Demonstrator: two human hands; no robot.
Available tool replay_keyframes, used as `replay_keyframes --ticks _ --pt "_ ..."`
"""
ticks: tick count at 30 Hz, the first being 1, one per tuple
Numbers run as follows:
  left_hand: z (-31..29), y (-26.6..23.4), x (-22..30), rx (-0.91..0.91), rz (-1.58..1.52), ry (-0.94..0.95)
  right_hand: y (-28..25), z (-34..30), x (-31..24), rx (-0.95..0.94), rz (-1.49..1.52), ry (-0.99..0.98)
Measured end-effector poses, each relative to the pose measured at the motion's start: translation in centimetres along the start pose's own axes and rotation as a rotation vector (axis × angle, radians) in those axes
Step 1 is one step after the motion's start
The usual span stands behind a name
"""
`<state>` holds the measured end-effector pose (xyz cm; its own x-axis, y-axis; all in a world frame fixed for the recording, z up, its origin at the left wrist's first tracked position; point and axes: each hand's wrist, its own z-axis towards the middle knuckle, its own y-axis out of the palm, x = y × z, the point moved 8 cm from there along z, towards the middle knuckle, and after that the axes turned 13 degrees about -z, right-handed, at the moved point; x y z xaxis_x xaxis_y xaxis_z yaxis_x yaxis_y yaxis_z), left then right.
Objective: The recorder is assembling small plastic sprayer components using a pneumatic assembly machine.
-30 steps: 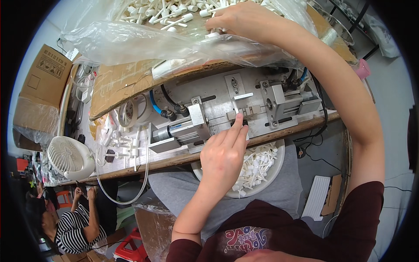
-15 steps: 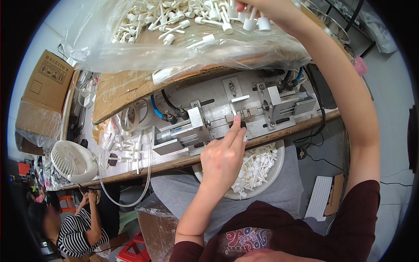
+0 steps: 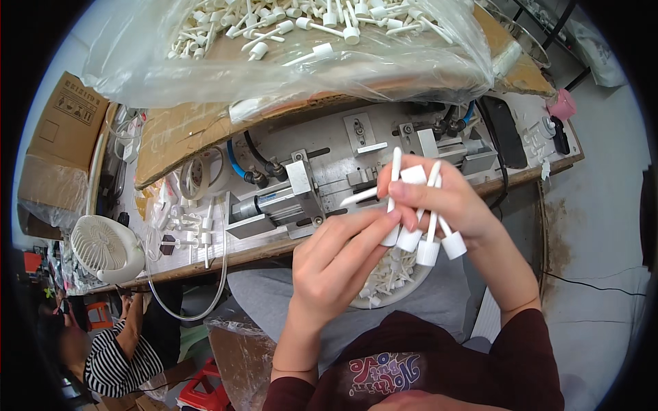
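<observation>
A gray metal machine (image 3: 358,179) sits on the counter (image 3: 267,253), just past the left hand (image 3: 336,264). Tape rolls (image 3: 200,192) and little white bits (image 3: 205,238) lie off to that hand's left. A flat black thing (image 3: 502,130) lies past the right hand (image 3: 442,198)

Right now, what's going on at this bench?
A person's right hand holds several white capped sticks in front of a metal machine; the left hand touches one of them. A bowl of white pieces sits at the lap. A loose pile of sticks lies beyond the machine.
</observation>
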<state>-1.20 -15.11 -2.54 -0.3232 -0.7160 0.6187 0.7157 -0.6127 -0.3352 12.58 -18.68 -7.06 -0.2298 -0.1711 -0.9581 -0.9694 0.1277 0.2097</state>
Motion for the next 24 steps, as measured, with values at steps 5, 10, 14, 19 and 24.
replay_keyframes --ticks 5,10,14,19,24 --pt "-1.3 0.1 -0.8 0.026 -0.011 -0.162 -1.8 -1.3 0.6 0.258 -0.038 -0.107" --pt "-2.7 2.2 -3.4 -0.039 0.335 -0.173 -2.8 -2.9 1.2 0.344 -0.092 -0.113" --pt "-2.2 3.2 -3.7 -0.106 0.474 -0.167 -2.7 -3.6 1.3 0.391 -0.091 -0.130" --pt "-1.3 3.0 -4.0 -0.128 0.490 -0.198 -3.1 -4.1 1.8 0.440 -0.128 -0.163" --pt "-1.4 3.0 -4.1 -0.115 0.480 -0.213 -2.8 -5.1 1.0 0.581 -0.422 -0.257"
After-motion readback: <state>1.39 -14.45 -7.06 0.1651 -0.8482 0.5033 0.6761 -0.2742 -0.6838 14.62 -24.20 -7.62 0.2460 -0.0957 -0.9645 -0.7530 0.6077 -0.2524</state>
